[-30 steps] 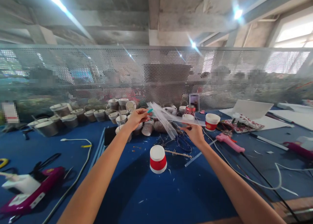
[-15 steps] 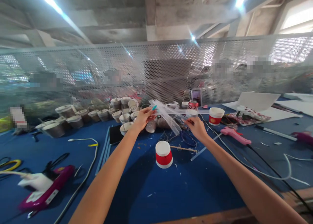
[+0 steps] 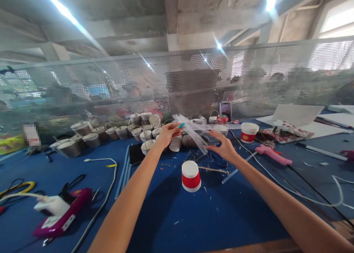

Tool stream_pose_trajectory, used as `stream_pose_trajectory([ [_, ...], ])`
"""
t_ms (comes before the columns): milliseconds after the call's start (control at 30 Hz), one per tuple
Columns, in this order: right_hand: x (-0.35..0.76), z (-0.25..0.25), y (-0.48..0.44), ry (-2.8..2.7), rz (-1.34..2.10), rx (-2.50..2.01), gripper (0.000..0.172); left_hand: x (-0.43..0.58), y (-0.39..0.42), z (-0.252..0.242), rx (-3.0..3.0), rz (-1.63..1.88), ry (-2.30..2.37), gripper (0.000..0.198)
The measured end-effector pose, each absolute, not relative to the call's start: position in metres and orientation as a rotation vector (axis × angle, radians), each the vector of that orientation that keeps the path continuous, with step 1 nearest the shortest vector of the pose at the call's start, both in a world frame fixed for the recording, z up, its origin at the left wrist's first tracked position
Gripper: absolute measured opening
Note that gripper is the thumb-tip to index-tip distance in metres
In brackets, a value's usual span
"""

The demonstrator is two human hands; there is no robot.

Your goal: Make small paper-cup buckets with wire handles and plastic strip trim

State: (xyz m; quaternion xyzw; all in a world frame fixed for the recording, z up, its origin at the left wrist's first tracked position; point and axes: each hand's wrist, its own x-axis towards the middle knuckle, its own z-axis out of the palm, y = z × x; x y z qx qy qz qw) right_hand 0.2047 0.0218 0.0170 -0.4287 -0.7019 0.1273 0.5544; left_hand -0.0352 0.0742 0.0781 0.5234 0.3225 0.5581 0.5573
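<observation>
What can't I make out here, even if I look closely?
All in the head view:
Inside of the upside-down paper cup: hidden by its upturned base.
How many clear plastic strips the left hand holds: they overlap and blur together.
Whether the right hand touches them: too small to tell.
Purple object at far right: cut off by the picture's edge.
What stands behind the perforated screen: blurred by its mesh.

Location type: craft workshop. The blue work surface (image 3: pixel 193 223) carries a corded pink glue gun (image 3: pixel 273 154), a purple power strip (image 3: pixel 72 210), clustered small pots (image 3: pixel 70 148) and scattered offcuts (image 3: pixel 177 222). Enclosure: perforated metal partition (image 3: pixel 116 76), bare concrete ceiling (image 3: pixel 124 9).
</observation>
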Motion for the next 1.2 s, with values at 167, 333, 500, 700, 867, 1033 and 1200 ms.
stream_pose_trajectory([
  [167,0.203,0.018,0.016,-1.535,0.375,-1.123,0.030,-0.032,0.073,0.074,1.307,1.263,0.782,0.022],
  [333,0.209,0.016,0.018,-1.558,0.123,-1.279,0.032,-0.029,0.069,0.076,1.313,1.267,0.811,0.023],
  [500,0.213,0.014,0.025,-1.542,0.411,-1.210,0.029,-0.029,0.065,0.080,1.296,1.332,0.726,0.025],
  [700,0.222,0.015,0.025,-1.397,0.348,-1.244,0.041,-0.024,0.051,0.061,1.054,1.402,0.769,0.024],
  [867,0.222,0.017,0.029,-1.288,0.469,-1.179,0.044,-0.034,0.023,0.019,0.936,1.389,0.841,0.022],
  [1033,0.214,0.015,0.029,-1.262,0.645,-1.089,0.046,-0.051,0.012,0.004,0.792,1.445,0.903,0.014],
  [1200,0.218,0.017,0.020,-1.448,0.203,-1.430,0.039,-0.051,0.015,0.005,0.770,1.444,0.900,0.013],
])
